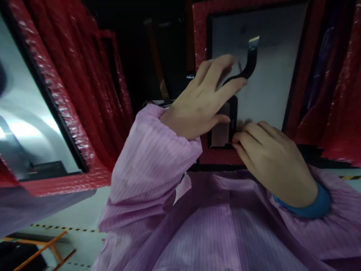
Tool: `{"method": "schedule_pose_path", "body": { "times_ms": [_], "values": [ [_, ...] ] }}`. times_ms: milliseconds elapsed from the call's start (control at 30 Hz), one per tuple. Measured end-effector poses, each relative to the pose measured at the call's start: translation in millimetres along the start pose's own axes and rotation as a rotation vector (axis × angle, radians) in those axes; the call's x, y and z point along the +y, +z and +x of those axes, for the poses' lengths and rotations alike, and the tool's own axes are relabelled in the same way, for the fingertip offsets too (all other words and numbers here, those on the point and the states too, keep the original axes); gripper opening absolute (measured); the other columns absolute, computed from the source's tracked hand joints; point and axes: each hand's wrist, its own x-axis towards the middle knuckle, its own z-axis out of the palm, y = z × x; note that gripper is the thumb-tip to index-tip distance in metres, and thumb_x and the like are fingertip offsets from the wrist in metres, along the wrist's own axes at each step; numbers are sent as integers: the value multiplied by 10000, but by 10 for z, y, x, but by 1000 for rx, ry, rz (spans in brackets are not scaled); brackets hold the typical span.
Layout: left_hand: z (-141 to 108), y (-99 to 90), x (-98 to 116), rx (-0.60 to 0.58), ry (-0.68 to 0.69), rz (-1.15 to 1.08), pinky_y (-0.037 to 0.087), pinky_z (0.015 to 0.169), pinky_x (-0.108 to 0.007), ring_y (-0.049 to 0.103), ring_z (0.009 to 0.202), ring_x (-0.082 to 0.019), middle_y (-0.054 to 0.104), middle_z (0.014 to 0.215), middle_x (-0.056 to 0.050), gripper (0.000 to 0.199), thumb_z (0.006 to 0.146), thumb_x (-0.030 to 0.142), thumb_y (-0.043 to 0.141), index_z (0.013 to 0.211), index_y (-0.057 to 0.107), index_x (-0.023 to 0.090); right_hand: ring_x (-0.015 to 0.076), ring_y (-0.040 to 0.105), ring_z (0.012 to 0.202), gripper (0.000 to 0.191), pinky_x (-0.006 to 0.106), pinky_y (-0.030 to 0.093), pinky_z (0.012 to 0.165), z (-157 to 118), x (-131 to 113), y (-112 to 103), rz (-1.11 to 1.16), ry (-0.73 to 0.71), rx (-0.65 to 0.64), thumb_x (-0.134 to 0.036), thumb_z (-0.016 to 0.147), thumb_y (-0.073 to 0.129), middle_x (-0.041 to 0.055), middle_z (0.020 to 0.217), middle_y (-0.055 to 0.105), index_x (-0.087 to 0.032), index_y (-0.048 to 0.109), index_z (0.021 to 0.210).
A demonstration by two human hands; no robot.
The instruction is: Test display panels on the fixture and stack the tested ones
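A grey panel with a dark edge lies in red bubble wrap. A curved black ribbon cable with a shiny end crosses its upper part. Over the panel's left side reaches my left hand, its fingers spread and the index finger at the cable; nothing is seen held in it. My right hand is at the panel's lower edge, with thumb and index finger pinched together beside a small black strip. What the pinch holds, if anything, is too small to make out.
Folded red bubble wrap and another framed panel stand at the left. More red wrap hangs at the right. An orange metal frame is on the floor at the lower left.
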Motion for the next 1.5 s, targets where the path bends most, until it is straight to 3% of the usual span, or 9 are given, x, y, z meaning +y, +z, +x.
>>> {"method": "schedule_pose_path", "body": {
  "times_ms": [267, 433, 533, 600, 733, 833, 1000, 1200, 1500],
  "values": [
    [11, 18, 50, 32, -27, -9, 458, 1073, -514, 505, 1290, -329, 472, 1445, -179, 601, 885, 392, 693, 1406, 459, 204, 240, 552, 781, 188, 365, 437, 695, 30, -10, 5, -22, -52, -59, -150, 948, 475, 92, 815, 595, -143, 637, 853],
    [11, 46, 98, 93, -70, 25, 448, 1078, -492, 521, 1268, -317, 513, 1419, -178, 601, 859, 367, 724, 1386, 489, 198, 220, 592, 796, 166, 372, 478, 728, -33, 106, -29, 327, -36, -50, -179, 962, 486, 65, 841, 631, -183, 626, 871],
    [2, 41, 48, 64, -22, -3, 422, 1089, -535, 511, 1274, -360, 497, 1424, -215, 748, 800, 419, 770, 1421, 458, 140, 268, 622, 1019, 111, 438, 496, 885, -8, 212, 9, 400, 153, 99, -216, 958, 526, 95, 1055, 675, -223, 612, 1027],
    [-6, 62, -5, 36, 20, -33, 403, 1088, -576, 490, 1296, -392, 475, 1439, -227, 828, 771, 458, 778, 1446, 425, 133, 322, 531, 1274, 201, 521, 438, 1035, 40, 255, 89, 350, 195, 160, -244, 957, 539, 129, 1301, 619, -238, 578, 1154],
    [-5, 169, -52, 144, -26, -125, 380, 1072, -606, 484, 1306, -387, 502, 1435, -138, 692, 809, 514, 682, 1426, 439, 317, 360, 233, 1527, 446, 613, 328, 1173, 121, 262, 247, 332, 190, 181, -299, 941, 581, 164, 1583, 378, -214, 458, 1361],
    [11, 178, -23, 179, -57, -132, 368, 1078, -606, 495, 1284, -384, 528, 1411, -132, 678, 813, 530, 667, 1420, 452, 319, 383, 202, 1535, 495, 665, 361, 1137, 140, 242, 260, 325, 225, 138, -317, 924, 599, 127, 1583, 387, -274, 447, 1394],
    [39, 47, 25, 14, -32, -26, 385, 1094, -566, 484, 1288, -382, 497, 1437, -223, 800, 841, 543, 651, 1461, 413, 97, 395, 198, 1531, 514, 697, 347, 1124, 147, 226, 224, 329, 236, 102, -309, 919, 592, 110, 1571, 396, -314, 436, 1408],
    [47, 180, 48, 153, -103, -37, 364, 1088, -549, 489, 1265, -360, 519, 1426, -134, 701, 804, 503, 657, 1432, 437, 278, 426, 222, 1511, 571, 732, 348, 1097, 129, 181, 233, 328, 232, 144, -287, 914, 599, 129, 1554, 383, -314, 381, 1441],
    [60, 291, 13, 227, -116, -100, 345, 1092, -563, 491, 1236, -366, 548, 1389, -104, 681, 782, 530, 624, 1416, 461, 343, 418, 202, 1523, 631, 720, 374, 1103, 53, 163, 218, 328, 261, 109, -293, 895, 643, 143, 1608, 309, -290, 376, 1466]
  ]
}}
